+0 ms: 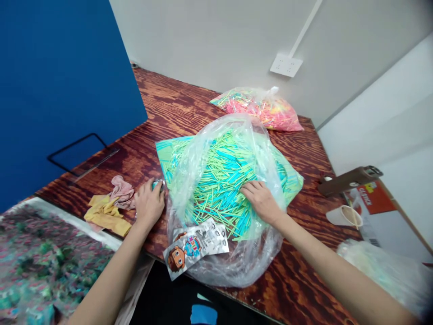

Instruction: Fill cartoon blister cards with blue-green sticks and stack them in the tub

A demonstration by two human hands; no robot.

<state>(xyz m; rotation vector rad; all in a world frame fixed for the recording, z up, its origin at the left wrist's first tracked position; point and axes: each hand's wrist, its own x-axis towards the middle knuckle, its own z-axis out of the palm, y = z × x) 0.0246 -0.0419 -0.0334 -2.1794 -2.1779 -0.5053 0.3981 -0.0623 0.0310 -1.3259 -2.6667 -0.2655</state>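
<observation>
A clear plastic bag (233,275) lies wide open on the wood-patterned table. Heaped inside it are many thin green and blue sticks (219,176). Over the right part of the heap is my right hand (260,202), its fingers bent together with their tips among the sticks. My left hand (149,204) rests on the table left of the bag, closed over a small shiny item (158,184) mostly hidden by the fingers. Silver printed packets (194,248) with a cartoon figure overlap on the bag's near edge.
A tied bag of pink and multicoloured sticks (260,110) lies by the wall. Yellow cloth (104,214) and pink cloth (122,192) sit at left, below a blue panel (67,67). On the right are a brown bottle (348,180), a white cup (338,216) and a carton (375,197).
</observation>
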